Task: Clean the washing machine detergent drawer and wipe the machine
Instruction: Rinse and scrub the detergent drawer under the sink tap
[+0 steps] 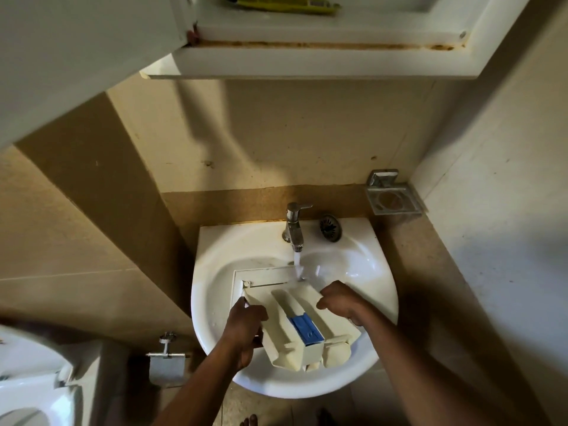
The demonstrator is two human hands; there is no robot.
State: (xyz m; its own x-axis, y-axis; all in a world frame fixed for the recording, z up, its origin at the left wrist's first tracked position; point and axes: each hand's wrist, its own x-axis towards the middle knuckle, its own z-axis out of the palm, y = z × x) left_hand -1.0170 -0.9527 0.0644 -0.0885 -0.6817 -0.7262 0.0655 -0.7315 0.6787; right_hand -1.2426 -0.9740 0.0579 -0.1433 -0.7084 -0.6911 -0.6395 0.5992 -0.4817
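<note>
Head view. Step in hand, by my judgement: rinsing; machine wipe not yet begun.

- Detergent drawer (295,324) held tilted inside sink (215,241).
- Left hand (246,330) curled round its left edge; right hand (341,302) clasps its right edge.
- Tap (294,229) running; stream (297,262) lands just beyond right-hand fingers, on drawer's far end.
- Next move likely calls for sliding drawer so water reaches compartments between grips; wet plastic, firm hold needed.
- Drawer cream-coloured and ridged, with blue insert (305,329) midway between hands.
</note>
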